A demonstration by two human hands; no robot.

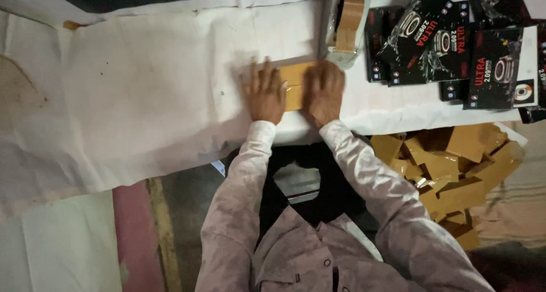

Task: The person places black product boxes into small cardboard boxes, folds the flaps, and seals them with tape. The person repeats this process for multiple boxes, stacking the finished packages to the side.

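2 hands press flat, fingers spread, on a small brown cardboard box lying on the white-papered bench: the left hand covers its left end, the right hand its right end. Just beyond the right hand stands a tape dispenser. Black printed cartons lie farther right, and flat brown boxes are heaped below them.

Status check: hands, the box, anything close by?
Left hand and right hand flat on tan box. Tape dispenser just beyond. Black boxes farther right.
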